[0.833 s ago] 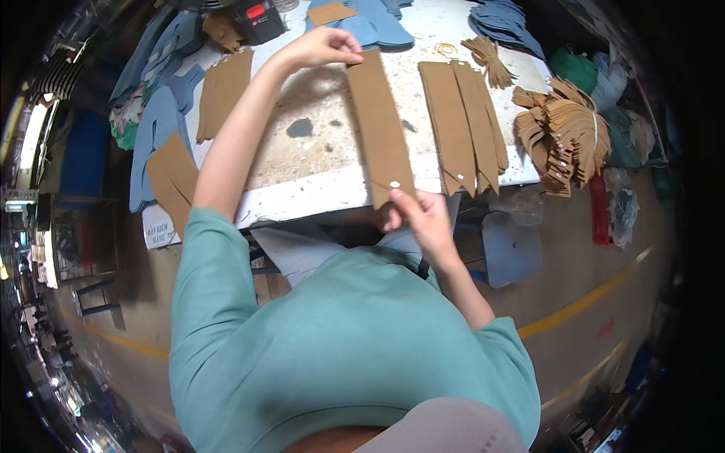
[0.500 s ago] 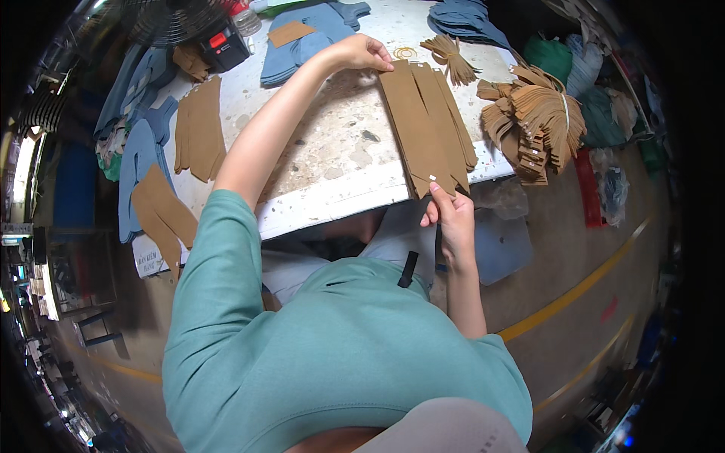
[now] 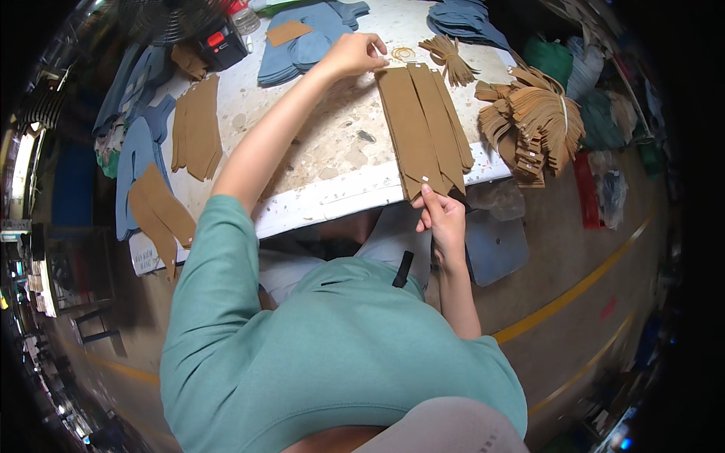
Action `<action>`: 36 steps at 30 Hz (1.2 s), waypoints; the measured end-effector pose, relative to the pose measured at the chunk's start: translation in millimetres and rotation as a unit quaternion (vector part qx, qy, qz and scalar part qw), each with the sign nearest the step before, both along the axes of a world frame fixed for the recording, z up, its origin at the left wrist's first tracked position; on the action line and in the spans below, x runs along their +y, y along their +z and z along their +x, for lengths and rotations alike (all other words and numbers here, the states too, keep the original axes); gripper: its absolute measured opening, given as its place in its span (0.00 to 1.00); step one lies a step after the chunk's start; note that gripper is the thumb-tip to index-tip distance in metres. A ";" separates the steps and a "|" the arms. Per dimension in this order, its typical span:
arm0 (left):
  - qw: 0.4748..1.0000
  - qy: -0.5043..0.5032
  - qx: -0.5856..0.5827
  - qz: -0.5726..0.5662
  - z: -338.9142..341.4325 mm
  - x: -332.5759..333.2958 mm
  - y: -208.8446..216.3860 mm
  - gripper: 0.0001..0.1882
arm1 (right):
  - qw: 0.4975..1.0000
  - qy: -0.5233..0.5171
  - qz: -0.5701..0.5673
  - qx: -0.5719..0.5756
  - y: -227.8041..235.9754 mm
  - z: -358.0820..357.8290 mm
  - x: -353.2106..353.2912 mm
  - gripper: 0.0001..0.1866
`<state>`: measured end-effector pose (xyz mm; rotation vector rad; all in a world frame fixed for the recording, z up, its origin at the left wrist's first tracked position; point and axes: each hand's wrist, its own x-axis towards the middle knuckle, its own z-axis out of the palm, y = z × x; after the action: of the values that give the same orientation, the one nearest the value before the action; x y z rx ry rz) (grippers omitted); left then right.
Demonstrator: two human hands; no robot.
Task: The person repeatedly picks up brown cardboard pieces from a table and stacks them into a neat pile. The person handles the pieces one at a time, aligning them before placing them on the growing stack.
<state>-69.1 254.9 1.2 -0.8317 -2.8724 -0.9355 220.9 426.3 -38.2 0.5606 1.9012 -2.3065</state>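
Observation:
A long brown cut piece [image 3: 408, 124], like suede or fabric, lies on top of a stack at the table's right front. Its pointed near end carries a small white sticker and reaches past the table edge. There my right hand [image 3: 445, 223] pinches the tip between thumb and fingers. At the far left corner of the same piece is my left hand [image 3: 356, 54], its thumb and forefinger slightly apart just above the corner. More narrow brown pieces [image 3: 451, 121] lie to the right, partly under the top one.
The speckled white table [image 3: 325, 151] also bears blue cut pieces [image 3: 313, 49], brown pieces [image 3: 198, 128] on the left, a tied brown bundle [image 3: 555, 121], a smaller bundle [image 3: 451, 60], rubber bands [image 3: 403, 53] and a black-and-red box [image 3: 220, 45]. A fan [image 3: 162, 19] stands far left.
My left thumb and forefinger have parted and come off the far corner, moving slightly left. The brown piece has shifted a little left and toward me, with my right hand still at its tip.

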 end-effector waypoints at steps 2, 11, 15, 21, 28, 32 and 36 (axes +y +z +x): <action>0.998 -0.004 0.063 0.001 17.3 -21.4 21.1 0.16 | 0.998 0.045 0.034 -0.009 7.1 5.7 2.7 0.20; 0.972 0.144 0.117 0.143 169.8 -213.7 95.0 0.10 | 0.967 0.115 0.132 0.188 27.1 -42.4 2.1 0.11; 0.907 0.351 0.104 0.207 264.9 -284.1 89.0 0.09 | 0.917 0.104 0.355 0.148 11.4 -75.9 -19.1 0.12; 0.811 0.538 0.090 0.213 357.2 -337.5 43.8 0.06 | 0.909 0.103 0.367 0.166 24.9 -71.2 -40.6 0.11; 0.791 0.601 0.068 0.092 347.2 -292.9 -14.4 0.11 | 0.905 0.244 0.270 0.220 5.0 -69.8 -119.1 0.09; 0.777 0.615 0.129 -0.040 332.0 -284.5 -28.2 0.19 | 0.826 0.220 0.405 0.326 -2.6 -65.2 -150.4 0.07; 0.775 0.613 0.140 -0.067 324.3 -280.7 -37.5 0.22 | 0.823 0.224 0.396 0.341 0.8 -62.4 -149.7 0.06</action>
<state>255.2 -25.7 -36.2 0.8352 -2.3722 -0.3445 158.6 276.6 -37.4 -0.7477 2.8791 -1.4105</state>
